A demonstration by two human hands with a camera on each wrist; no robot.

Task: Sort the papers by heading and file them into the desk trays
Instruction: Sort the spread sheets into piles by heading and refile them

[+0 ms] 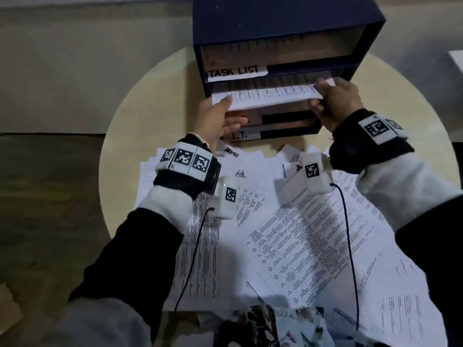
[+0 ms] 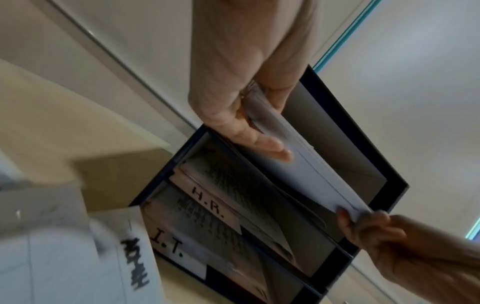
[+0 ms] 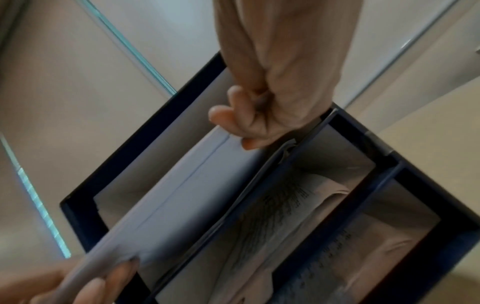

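Tabletop [image 1: 150, 96], round and pale over a grey-brown floor [image 1: 50, 221], carries one blue tray unit [image 1: 275, 21] with three labels [image 1: 235, 71] (TASK LIST, H.R., I.T.) and scattered papers [image 1: 288, 246]. One sheaf [image 1: 270, 96] sits at the slot under TASK LIST, its ends pinched by the left hand [image 1: 215, 118] and the right hand [image 1: 338, 101].

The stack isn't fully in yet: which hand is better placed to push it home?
Probably the left hand: it holds the left end of the paper stack with fingers outstretched, palm behind the near edge. The right hand pinches the right corner with curled fingers.
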